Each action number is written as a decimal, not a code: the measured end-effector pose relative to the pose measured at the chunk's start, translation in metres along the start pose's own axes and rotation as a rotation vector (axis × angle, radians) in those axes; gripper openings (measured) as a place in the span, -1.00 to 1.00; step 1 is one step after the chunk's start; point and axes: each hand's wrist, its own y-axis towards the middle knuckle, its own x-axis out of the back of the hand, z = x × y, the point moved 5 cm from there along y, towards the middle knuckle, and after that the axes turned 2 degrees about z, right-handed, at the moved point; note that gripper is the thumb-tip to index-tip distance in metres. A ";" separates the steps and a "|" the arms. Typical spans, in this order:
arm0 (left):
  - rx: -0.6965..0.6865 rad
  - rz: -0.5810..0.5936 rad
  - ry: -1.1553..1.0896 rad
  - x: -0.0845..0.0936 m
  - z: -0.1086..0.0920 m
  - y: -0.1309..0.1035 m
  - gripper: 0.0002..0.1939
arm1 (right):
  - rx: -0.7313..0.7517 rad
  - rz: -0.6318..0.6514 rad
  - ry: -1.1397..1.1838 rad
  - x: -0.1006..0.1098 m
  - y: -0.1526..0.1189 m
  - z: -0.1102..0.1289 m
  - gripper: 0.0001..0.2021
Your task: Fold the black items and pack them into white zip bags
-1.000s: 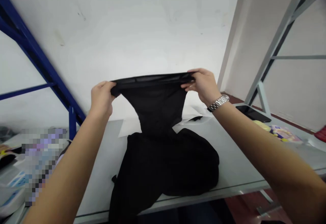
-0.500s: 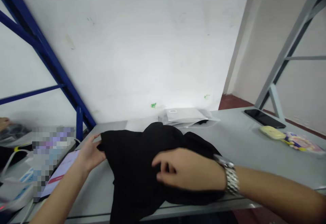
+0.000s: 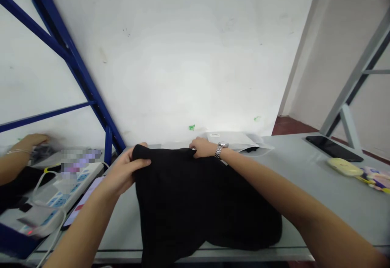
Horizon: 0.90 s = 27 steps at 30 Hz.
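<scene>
A black cloth garment (image 3: pixel 183 203) lies spread over the front of the grey table, its lower part hanging past the front edge. At its upper left corner, my left hand (image 3: pixel 126 172) pinches the fabric, thumb on top and fingers behind. My right hand (image 3: pixel 203 147), with a metal watch on the wrist, is closed on the garment's far edge near the middle. What kind of garment it is cannot be made out. Just beyond my right hand lie white plastic bags (image 3: pixel 237 140), one with something black inside.
On the right are a black phone (image 3: pixel 333 148) and a yellow case (image 3: pixel 344 166) with a patterned item attached. A power strip (image 3: pixel 70 188) with cables and a lit phone (image 3: pixel 85 199) lie left. Another person's hand (image 3: pixel 35 140) is at far left, beyond the blue frame (image 3: pixel 73 60).
My right hand has moved from above the garment's middle to its far edge and taken hold there. The garment is flatter and more spread out. The other person's hand shows further in.
</scene>
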 end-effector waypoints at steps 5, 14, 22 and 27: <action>-0.162 -0.242 -0.126 0.015 -0.050 -0.015 -0.67 | 0.061 -0.076 0.200 0.055 -0.052 0.002 -0.92; -0.495 -0.287 -0.043 0.016 -0.086 -0.028 -0.68 | 0.097 -0.499 1.059 0.145 -0.159 0.010 -0.78; -0.236 -0.129 -0.148 -0.015 -0.075 0.060 -0.85 | -0.175 -0.558 0.758 0.148 -0.146 -0.026 -0.79; -0.484 -0.064 -0.131 -0.007 -0.087 0.047 -0.74 | -0.111 -0.762 0.427 0.154 -0.176 -0.001 -0.89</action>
